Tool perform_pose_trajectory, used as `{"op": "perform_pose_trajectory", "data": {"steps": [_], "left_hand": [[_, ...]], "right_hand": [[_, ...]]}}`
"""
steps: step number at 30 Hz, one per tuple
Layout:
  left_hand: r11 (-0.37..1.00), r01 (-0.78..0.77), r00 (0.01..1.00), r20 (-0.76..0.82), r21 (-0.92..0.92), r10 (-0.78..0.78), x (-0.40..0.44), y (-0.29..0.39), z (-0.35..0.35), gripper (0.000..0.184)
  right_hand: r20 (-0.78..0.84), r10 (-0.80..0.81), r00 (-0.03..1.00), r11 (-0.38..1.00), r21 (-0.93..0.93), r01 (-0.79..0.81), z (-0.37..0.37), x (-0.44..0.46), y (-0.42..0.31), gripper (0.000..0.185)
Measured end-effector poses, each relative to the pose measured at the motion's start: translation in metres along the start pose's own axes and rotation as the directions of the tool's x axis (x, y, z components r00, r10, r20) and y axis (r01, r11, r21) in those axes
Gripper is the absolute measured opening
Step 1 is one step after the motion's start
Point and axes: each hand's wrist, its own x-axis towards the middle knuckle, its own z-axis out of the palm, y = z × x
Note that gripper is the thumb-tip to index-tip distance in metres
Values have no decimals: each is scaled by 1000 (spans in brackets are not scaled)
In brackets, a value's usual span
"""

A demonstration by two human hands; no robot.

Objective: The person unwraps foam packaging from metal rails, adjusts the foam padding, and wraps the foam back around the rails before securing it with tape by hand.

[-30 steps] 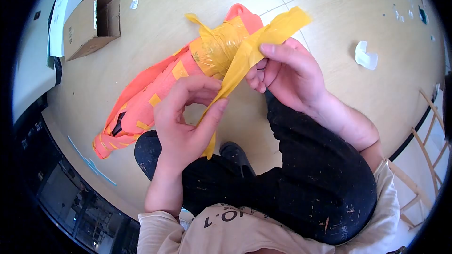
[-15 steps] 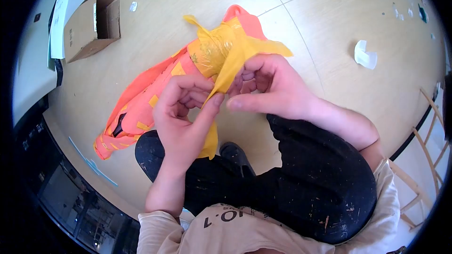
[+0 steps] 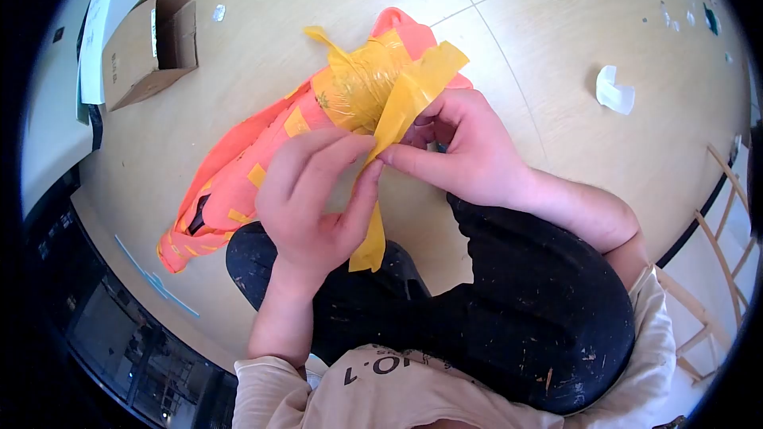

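Note:
A long strip of yellow tape (image 3: 420,89) runs at a slant between my hands, one end up past my right hand and the other hanging by my knee. My left hand (image 3: 306,199) pinches the strip between thumb and fingers. Close beside it, my right hand (image 3: 477,147) grips the strip too, its thumb tip meeting the tape; some of its fingers are hidden behind. Beyond both hands lies a coral-pink wrapped bundle (image 3: 262,139) on the floor. Its upper part is wound in wrinkled yellow tape (image 3: 358,83), with a loose flap sticking out.
An open cardboard box (image 3: 131,63) lies at the upper left. A crumpled white piece (image 3: 615,94) is on the floor (image 3: 540,32) to the right, with small scraps farther off. Wooden slats (image 3: 719,250) stand at the right edge. My bent knees (image 3: 548,286) are close below.
The strip's far end has swung upward and now stands as a broad flap. My right thumb has come in against the tape beside my left fingers. The hanging end has shifted right.

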Motion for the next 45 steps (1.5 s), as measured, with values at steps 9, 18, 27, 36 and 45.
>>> {"op": "perform_pose_trajectory", "data": {"steps": [9, 18, 27, 36, 45], "left_hand": [[932, 286, 958, 51, -223, -282, -12, -10, 5, 7], [666, 503, 832, 100, -551, -546, -10, -5, 2, 2], [999, 49, 998, -36, 10, -49, -6, 0, 4, 13], [979, 161, 986, -14, -123, -164, -10, -3, 2, 11], [963, -197, 976, -55, 186, 210, -2, -6, 5, 26]], "right_hand": [[75, 6, 997, 997, 82, -13, 2, -2, -1, 16], [284, 17, 959, 993, 105, -49, -8, 0, 8, 35], [0, -77, 997, 995, 70, 77, -4, -3, 6, 31], [68, -18, 998, 969, 246, 1, -7, -4, -3, 20], [26, -52, 998, 972, 229, 44, -2, -6, 3, 18]]}}
